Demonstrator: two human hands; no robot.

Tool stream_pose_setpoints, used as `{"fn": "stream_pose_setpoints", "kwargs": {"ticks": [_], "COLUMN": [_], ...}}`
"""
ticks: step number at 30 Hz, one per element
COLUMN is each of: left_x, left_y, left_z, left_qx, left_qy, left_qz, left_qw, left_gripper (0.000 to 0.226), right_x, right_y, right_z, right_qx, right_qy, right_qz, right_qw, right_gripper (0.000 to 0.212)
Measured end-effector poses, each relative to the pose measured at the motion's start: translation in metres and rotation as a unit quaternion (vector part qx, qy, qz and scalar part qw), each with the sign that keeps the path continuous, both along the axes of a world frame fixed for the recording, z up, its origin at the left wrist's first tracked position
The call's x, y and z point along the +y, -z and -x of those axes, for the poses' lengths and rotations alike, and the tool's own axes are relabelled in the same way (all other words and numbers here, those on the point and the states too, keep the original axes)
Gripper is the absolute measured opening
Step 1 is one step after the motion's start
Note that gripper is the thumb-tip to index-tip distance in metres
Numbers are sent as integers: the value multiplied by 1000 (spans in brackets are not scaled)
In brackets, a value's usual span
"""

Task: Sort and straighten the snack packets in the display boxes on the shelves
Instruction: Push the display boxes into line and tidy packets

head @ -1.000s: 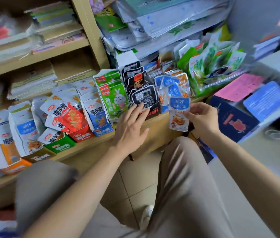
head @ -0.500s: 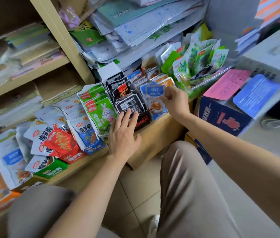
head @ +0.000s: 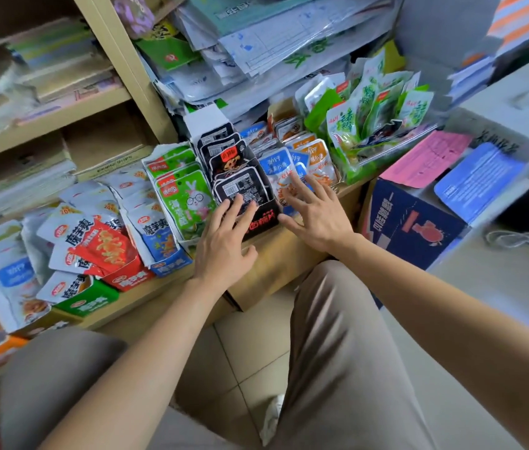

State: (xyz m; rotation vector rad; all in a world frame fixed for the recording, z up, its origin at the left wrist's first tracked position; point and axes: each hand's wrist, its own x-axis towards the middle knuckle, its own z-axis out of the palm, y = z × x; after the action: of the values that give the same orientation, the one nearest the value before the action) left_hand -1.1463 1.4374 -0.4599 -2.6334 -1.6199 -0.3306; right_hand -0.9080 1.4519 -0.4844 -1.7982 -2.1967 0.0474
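Hands first: both lie flat-fingered and apart, gripping nothing. The left hand (head: 224,245) has straight fingers on the front of the black packets (head: 240,190), which stand in a row in the black display box (head: 264,224) at the middle of the frame. The right hand (head: 316,212), fingers spread, rests just beside it on the blue packets (head: 276,168), with the orange packets (head: 320,157) touching them on the right. All of this sits on the shelf (head: 139,306) that runs from lower left to centre right.

The step in hand looks like squaring up these two neighbouring rows. To do it well, I would press with flat fingers rather than pinch, so the foil does not crease, and push each row back evenly until the tops line up. The black row fans out toward the upper left (most show the barcode side, one shows its printed face), so turning the odd one to match would tidy it. Blue and orange seem mixed in one box, and sorting them by colour is probably wanted. Take care beside the green rabbit packets (head: 188,196) at the left, which touch the black box and could tip if it is shoved sideways
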Motion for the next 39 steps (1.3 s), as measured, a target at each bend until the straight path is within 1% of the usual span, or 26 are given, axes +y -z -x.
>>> {"fn": "stream_pose_setpoints", "kwargs": {"ticks": [1,3,5,9,11,14,16,18,20,21,24,26,27,30,33,34,36,37,39], "left_x": [0,-1,-2,-1,-2,-12,-25,-40,-56,-63,-76,-78,-79,-77,-65,-60,-48,-42,-35], "left_y": [0,0,-2,-5,-9,-12,-12,-12,-12,-12,-16,-22,-26,-38,-47,-48,-42,-40,-36], "left_z": [-1,-3,-4,-1,3,15,28,48,75,91,142,172,185,218,238,241,257,252,244], "left_qx": [-1,-4,-7,-21,-40,-100,-136,-159,-163,-160,-143,-146,-149,-146,-154,-165,-197,-219,-325], "left_qy": [-3,-8,-9,3,24,54,62,61,39,22,-47,-112,-147,-225,-271,-286,-323,-321,-301], "left_qz": [4,11,13,47,51,29,9,-22,-62,-74,-102,-132,-143,-152,-135,-115,-73,-50,-13], "left_qw": [1000,1000,1000,999,998,993,989,985,984,984,983,974,967,951,941,937,923,920,896], "left_gripper": [83,83,83,82,80,72,62,47,33,30,28,23,24,42,62,67,73,77,84], "right_x": [-2,-3,-1,-1,-6,-20,-31,-43,-56,-61,-67,-63,-60,-46,-26,-22,-16,-17,-20], "right_y": [-1,-7,-19,-42,-44,-41,-41,-42,-45,-46,-47,-48,-48,-48,-43,-38,-25,-19,-12], "right_z": [2,3,-1,-18,-23,-15,2,26,56,71,118,147,160,198,228,231,247,241,239], "right_qx": [-9,-20,-17,8,20,64,101,134,175,189,201,200,193,170,113,89,22,3,-1], "right_qy": [2,1,-12,-81,-87,-62,-42,-43,-75,-95,-152,-180,-189,-205,-214,-213,-218,-214,-213], "right_qz": [13,32,52,66,75,36,-18,-70,-99,-102,-91,-89,-91,-63,-1,18,37,32,14], "right_qw": [1000,999,998,995,993,995,994,988,977,972,963,959,959,962,970,973,975,976,977], "right_gripper": [78,79,73,56,54,54,45,33,25,22,19,19,20,32,59,67,77,80,82]}}
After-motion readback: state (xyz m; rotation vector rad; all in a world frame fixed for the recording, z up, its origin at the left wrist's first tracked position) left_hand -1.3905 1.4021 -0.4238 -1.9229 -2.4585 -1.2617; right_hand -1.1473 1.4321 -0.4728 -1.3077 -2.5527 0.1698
